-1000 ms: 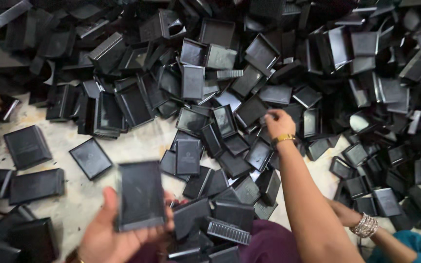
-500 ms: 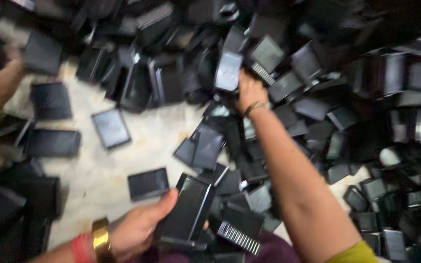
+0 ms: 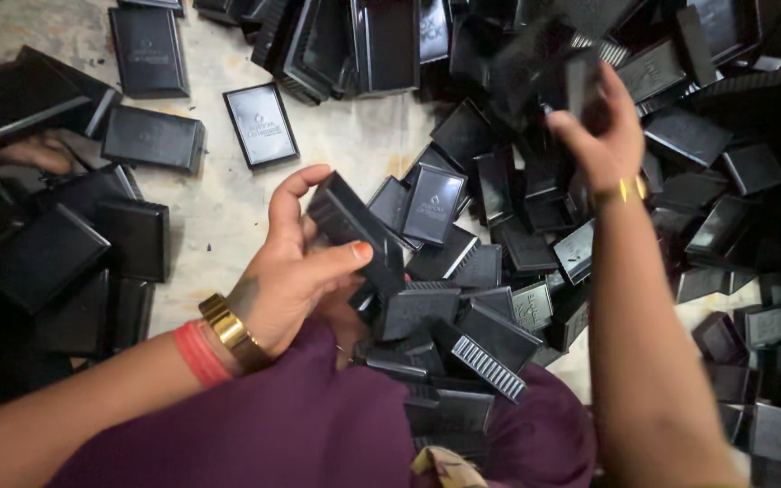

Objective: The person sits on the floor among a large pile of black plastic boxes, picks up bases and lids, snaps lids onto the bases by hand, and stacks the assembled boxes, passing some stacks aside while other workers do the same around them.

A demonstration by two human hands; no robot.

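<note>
My left hand (image 3: 296, 267) is closed around a black box (image 3: 354, 230), thumb across its side and fingers curled behind, holding it tilted just over my lap. My right hand (image 3: 603, 136) is lifted over the heap (image 3: 535, 181) of black boxes and lids toward the far right of the floor; it grips another dark piece (image 3: 580, 86), though that one is blurred and I cannot tell whether it is a lid or a base. To handle these well, I think I should pinch each piece by its edges, keep the glossy top off my fingertips, and square the two halves before pressing them together rather than forcing a corner.

More black parts, one with a ribbed edge (image 3: 490, 366), lie piled on the purple cloth (image 3: 318, 425) across my lap. Beyond my left hand, finished flat boxes (image 3: 259, 122) sit singly on the pale, scuffed floor (image 3: 228, 208) near its far edge, and a stack crowds the left side. Another person's hand (image 3: 38, 154) rests among those at the left edge.
</note>
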